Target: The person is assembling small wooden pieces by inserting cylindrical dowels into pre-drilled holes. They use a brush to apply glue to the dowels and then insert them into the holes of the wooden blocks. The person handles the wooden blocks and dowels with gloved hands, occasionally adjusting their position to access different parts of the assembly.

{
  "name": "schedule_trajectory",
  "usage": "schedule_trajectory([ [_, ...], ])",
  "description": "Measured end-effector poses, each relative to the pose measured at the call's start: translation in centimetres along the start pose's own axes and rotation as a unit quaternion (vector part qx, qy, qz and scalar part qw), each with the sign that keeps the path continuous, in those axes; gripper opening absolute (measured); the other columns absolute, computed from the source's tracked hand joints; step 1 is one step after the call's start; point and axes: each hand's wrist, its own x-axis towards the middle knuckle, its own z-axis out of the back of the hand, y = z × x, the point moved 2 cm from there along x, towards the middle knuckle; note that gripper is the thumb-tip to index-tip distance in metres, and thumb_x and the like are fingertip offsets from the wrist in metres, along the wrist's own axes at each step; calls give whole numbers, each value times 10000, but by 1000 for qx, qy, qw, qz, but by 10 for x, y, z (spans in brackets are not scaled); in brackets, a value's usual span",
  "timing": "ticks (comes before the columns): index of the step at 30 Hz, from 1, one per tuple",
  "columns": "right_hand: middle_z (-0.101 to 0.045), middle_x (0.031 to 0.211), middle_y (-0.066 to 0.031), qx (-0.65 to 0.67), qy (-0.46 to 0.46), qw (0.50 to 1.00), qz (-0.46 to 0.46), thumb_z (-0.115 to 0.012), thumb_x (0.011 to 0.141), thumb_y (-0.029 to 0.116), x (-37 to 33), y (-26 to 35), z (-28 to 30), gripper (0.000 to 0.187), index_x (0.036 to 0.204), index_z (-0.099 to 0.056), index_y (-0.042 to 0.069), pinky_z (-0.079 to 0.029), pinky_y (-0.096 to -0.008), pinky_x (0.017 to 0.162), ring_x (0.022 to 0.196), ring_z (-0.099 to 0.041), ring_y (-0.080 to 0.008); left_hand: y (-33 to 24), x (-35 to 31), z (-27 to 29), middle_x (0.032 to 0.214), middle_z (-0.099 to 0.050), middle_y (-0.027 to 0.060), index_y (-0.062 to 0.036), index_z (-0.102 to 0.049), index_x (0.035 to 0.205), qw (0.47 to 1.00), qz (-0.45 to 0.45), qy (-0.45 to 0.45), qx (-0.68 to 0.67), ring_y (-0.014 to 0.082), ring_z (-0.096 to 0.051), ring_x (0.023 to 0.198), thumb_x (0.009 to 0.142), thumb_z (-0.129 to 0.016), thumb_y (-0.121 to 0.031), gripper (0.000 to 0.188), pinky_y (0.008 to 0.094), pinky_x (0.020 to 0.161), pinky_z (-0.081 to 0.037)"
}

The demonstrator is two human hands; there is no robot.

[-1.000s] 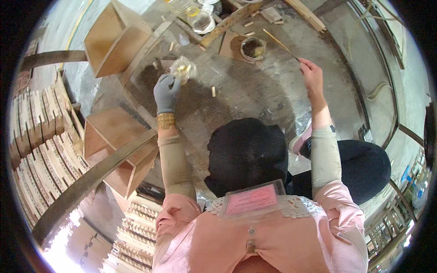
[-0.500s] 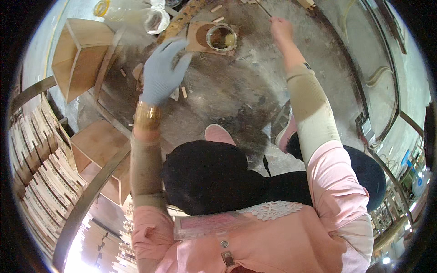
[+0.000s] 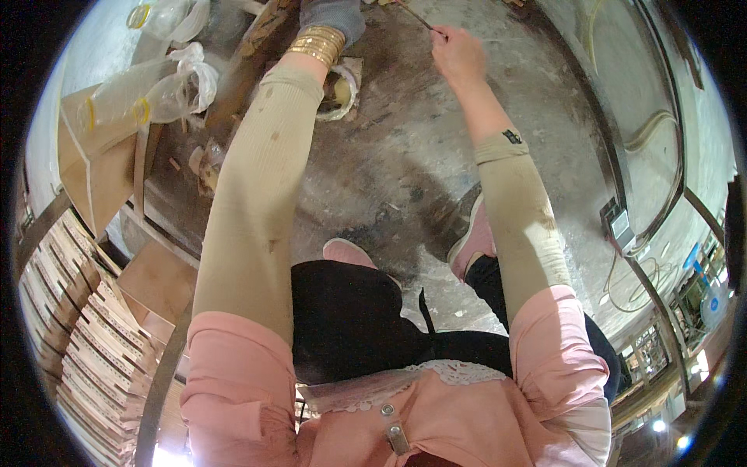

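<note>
My right hand [image 3: 459, 56] is bare, its fingers pinched round a thin dark stick [image 3: 415, 15] that slants up and left toward the top edge. What the stick ends in is hard to make out. My left hand [image 3: 334, 17] wears a grey-blue glove and reaches to the top edge, where its fingers are cut off from view. Below its wrist, partly behind my forearm, a round white-rimmed container [image 3: 352, 103] with something yellowish inside stands on a piece of cardboard [image 3: 354, 66].
Clear plastic bottles with yellow rims [image 3: 167, 97] lie at the upper left, above an open wooden box [image 3: 97, 179]. Rows of pale slotted wooden pieces [image 3: 101, 366] fill the lower left. A curved dark metal bar [image 3: 595, 117] runs along the right over a stained surface.
My left hand has gone forward and to the right, up to the top edge. My right hand, still pinching the stick, sits slightly more left. The whole view has shifted a little.
</note>
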Motion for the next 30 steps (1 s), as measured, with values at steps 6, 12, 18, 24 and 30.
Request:
schedule_trajectory([
  [6,-645,837,-89,-71,18,997,13,-550,807,335,7,-13,25,197,875,-645,176,-485,-433,672,804,-607,-312,-2,-1,1,1319,-424,61,-112,-458,1237,1000,16,-14,1,274,-419,1167,759,-447,-159,480,436,952,-337],
  [12,-643,810,-106,-52,27,998,34,-556,797,348,8,-27,33,232,834,-632,132,-466,-434,661,778,-602,-326,4,-2,-5,1199,-527,69,-135,-516,1170,998,2,-57,-25,273,-476,1096,758,-451,-172,419,457,917,-354],
  [18,-638,849,-142,81,61,994,38,-535,808,375,23,-18,19,297,914,-655,124,-457,-423,711,816,-586,-355,5,5,-12,1107,-581,109,-130,-479,1214,1000,9,18,1,285,-548,999,767,-442,-179,451,484,893,-359],
  [24,-640,874,-134,49,26,998,8,-543,795,396,25,-33,23,315,915,-668,134,-459,-416,722,829,-594,-339,0,4,-21,1166,-557,104,-127,-434,1261,997,17,-60,-39,295,-523,1069,785,-412,-176,479,488,932,-335],
  [30,-649,869,-113,5,-37,999,10,-568,778,368,19,-31,49,286,901,-678,134,-469,-388,719,824,-608,-306,5,6,-30,1183,-551,111,-121,-513,1191,992,6,-122,-28,295,-525,1077,804,-412,-175,403,445,930,-362],
])
